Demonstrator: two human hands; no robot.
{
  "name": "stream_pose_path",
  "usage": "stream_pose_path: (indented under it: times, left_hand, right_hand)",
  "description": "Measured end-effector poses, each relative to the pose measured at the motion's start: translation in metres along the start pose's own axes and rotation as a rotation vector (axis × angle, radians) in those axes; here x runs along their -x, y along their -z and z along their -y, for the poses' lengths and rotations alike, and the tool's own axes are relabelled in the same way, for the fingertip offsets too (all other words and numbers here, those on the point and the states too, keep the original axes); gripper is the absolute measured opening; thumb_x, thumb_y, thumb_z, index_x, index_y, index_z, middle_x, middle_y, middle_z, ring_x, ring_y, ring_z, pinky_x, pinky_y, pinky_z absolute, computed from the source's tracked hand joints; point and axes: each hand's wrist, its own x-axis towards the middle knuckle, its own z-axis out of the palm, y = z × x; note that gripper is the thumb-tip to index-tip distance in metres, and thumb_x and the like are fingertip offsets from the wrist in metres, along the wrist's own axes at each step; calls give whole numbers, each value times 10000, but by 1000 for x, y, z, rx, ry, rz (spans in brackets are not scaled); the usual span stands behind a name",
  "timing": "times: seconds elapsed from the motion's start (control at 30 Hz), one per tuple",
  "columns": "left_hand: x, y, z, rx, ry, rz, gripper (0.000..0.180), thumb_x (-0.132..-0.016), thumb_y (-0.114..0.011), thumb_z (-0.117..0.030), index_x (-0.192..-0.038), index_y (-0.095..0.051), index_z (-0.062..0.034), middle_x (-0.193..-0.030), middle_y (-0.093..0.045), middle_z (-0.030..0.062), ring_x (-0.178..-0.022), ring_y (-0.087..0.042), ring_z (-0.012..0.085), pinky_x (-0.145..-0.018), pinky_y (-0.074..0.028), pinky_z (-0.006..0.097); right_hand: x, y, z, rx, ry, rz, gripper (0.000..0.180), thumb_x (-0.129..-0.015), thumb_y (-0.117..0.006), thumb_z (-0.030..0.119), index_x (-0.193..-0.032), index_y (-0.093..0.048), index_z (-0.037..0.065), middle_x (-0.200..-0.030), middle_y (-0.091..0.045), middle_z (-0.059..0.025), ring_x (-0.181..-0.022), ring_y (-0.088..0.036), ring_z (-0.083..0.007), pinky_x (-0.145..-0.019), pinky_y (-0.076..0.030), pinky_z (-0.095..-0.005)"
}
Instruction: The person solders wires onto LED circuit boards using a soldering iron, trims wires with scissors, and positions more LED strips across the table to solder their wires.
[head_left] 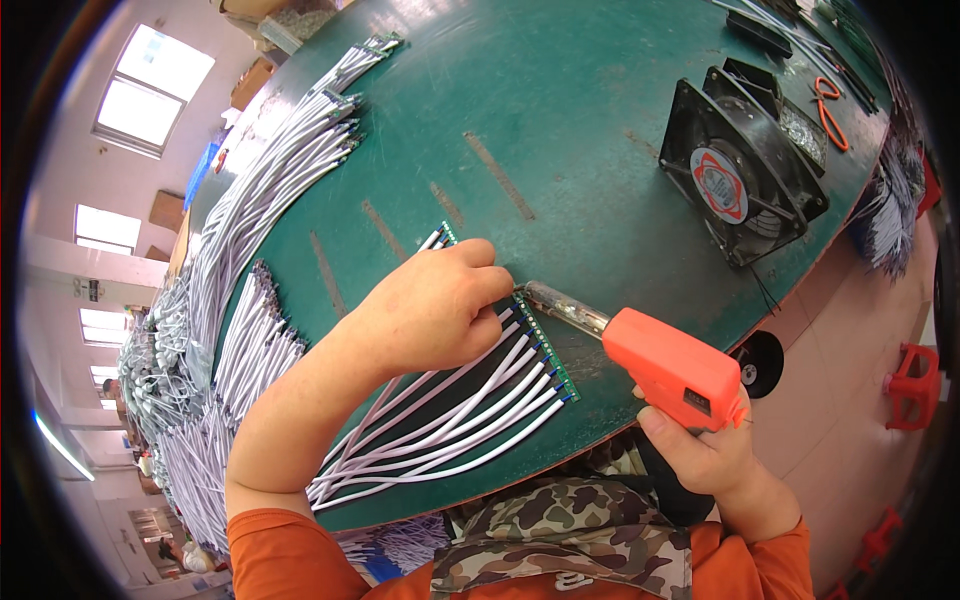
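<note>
My left hand (430, 310) rests on the green table (580, 120), fingers curled, pressing on a row of white wires (450, 425) joined to a narrow green circuit strip (548, 350). My right hand (715, 455) grips an orange soldering gun (675, 368) by its handle. Its metal tip (560, 305) points left and touches the strip just beside my left fingertips. The wires fan out from the strip toward the table's near edge. Part of the strip is hidden under my left hand.
Large bundles of white wires (270, 190) lie along the table's left side. A black square fan (740, 170) stands at the right, with orange-handled cutters (830, 110) behind it. A red stool (915, 385) is on the floor at right.
</note>
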Motion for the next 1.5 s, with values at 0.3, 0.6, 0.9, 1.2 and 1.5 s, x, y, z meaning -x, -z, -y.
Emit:
stream_pose_path:
  times: [0.3,0.6,0.9,1.2,1.5]
  left_hand:
    - [0,1,-1,-4,8,4,203,-718,-594,-19,-893,-697,-28,-777,-551,136,-697,-606,355,-623,-501,452]
    - [0,1,-2,-8,16,13,205,-719,-593,-21,-898,-694,-28,-775,-546,134,-702,-605,346,-619,-496,447]
    - [1,0,-1,-10,8,5,205,-726,-598,-27,-907,-695,-27,-787,-555,138,-708,-609,351,-629,-504,448]
    - [1,0,-2,-9,19,8,209,-727,-601,-28,-913,-697,-26,-789,-556,140,-711,-611,356,-637,-507,451]
    - [17,0,-1,40,25,-45,254,-772,-611,-13,-1007,-707,-37,-822,-570,125,-709,-613,311,-637,-509,410]
  right_hand:
    - [5,7,2,-181,-131,-48,318,-878,-750,38,-1167,-635,-27,-950,-673,-53,-789,-622,-114,-716,-498,-265]
    - [4,4,-1,-157,-116,-43,411,-915,-702,81,-1295,-596,-33,-1134,-720,-127,-1024,-689,-192,-908,-540,-335]
    - [2,-2,1,-257,-199,-103,374,-878,-758,41,-1216,-618,-38,-1022,-663,-75,-848,-631,-118,-757,-506,-268]
    - [1,3,0,-155,-142,-19,394,-888,-693,20,-1266,-592,-28,-1085,-707,-107,-1013,-677,-169,-909,-534,-327]
    - [7,6,-6,-155,-54,-48,358,-895,-686,39,-1241,-618,-24,-1059,-711,-87,-754,-645,-103,-692,-536,-276]
